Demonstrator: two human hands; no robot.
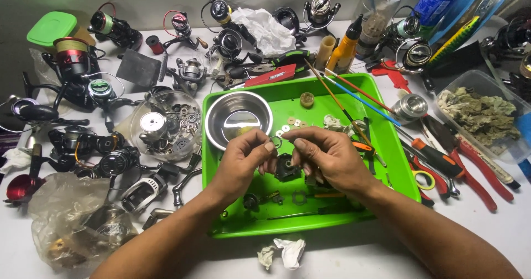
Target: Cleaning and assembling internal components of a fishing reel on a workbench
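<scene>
Ring-shaped small part [276, 141], thin and metallic-looking, is sitting pinched between my two hands above the green tray [398, 163]. My left hand [240, 160] is gripping it with thumb and forefinger narrowed onto its left edge; my right hand [326, 156] is meeting it from the other side, fingertips drawn close together, though I cannot tell how firmly they are touching the ring. Directly beneath my fingers a dark reel body piece [286, 167] is lying in the tray. A steel bowl [238, 117] is resting in the tray's far left corner, with a row of small pale washers [287, 126] just beside it. Red-handled pliers [475, 165] are lying right of the tray, a clear dish of parts [166, 125] left of it.
</scene>
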